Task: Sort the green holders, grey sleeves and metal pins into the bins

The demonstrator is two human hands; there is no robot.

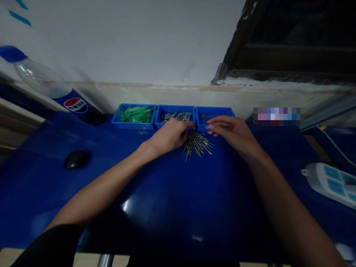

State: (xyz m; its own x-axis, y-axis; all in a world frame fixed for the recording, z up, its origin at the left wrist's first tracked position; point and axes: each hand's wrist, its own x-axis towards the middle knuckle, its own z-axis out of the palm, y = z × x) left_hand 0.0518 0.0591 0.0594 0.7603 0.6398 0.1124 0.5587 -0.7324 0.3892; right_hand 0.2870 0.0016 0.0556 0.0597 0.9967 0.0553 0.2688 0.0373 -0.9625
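The pins [198,144] lie in a loose pile on the desk [167,200], in front of the middle bin [176,109] and the right bin [215,111]. The left hand [172,134] is at the pile's left edge, fingers curled; whether it grasps a pin cannot be determined. The right hand [230,130] is released, fingers loosely extended at the right bin. The middle bin contains gray pieces [183,116]; the left bin [135,126] contains green strips [137,113].
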